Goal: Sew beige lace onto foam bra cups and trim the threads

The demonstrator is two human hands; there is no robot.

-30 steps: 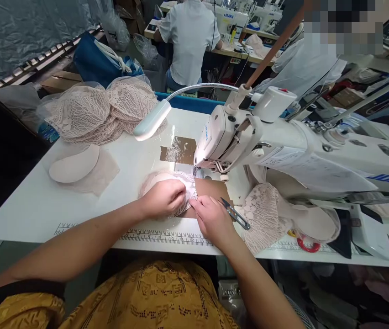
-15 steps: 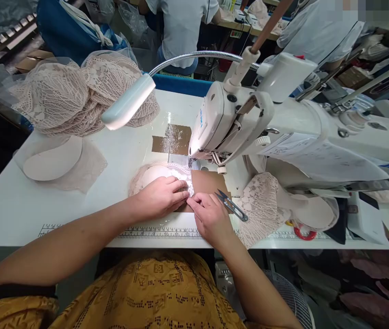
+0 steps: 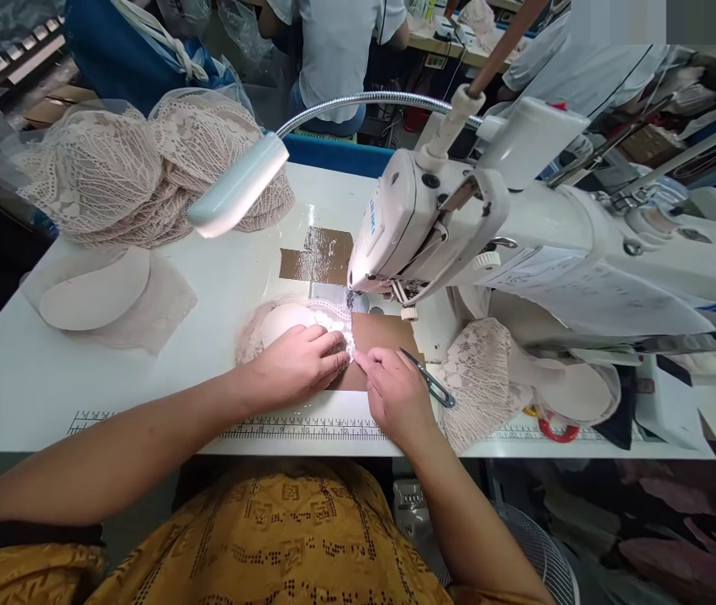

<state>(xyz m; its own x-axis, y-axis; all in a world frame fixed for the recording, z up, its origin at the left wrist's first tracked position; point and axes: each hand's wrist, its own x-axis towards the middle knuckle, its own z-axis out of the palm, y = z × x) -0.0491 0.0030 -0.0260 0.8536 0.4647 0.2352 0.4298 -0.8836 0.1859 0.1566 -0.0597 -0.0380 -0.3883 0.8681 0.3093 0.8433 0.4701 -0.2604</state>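
Observation:
A beige lace bra cup (image 3: 282,323) lies on the white sewing table (image 3: 30,395) in front of the needle of a white sewing machine (image 3: 434,227). My left hand (image 3: 298,365) lies over the cup with its fingers pressed down on the lace. My right hand (image 3: 396,391) pinches the lace edge beside the left fingertips, over a brown card patch (image 3: 386,332). Small thread snips (image 3: 427,380) rest against the back of my right hand; I cannot tell whether it holds them.
A heap of lace cups (image 3: 137,164) sits at the back left, with foam pads (image 3: 97,294) before it. Finished lace pieces (image 3: 490,378) pile up right of the needle. A gooseneck lamp (image 3: 238,186) hangs over the table. Other people sit at machines behind.
The camera has tipped downward and closer. My right hand has slid slightly forward, its fingers now meeting the left fingertips at the lace edge. The left hand stays on the cup.

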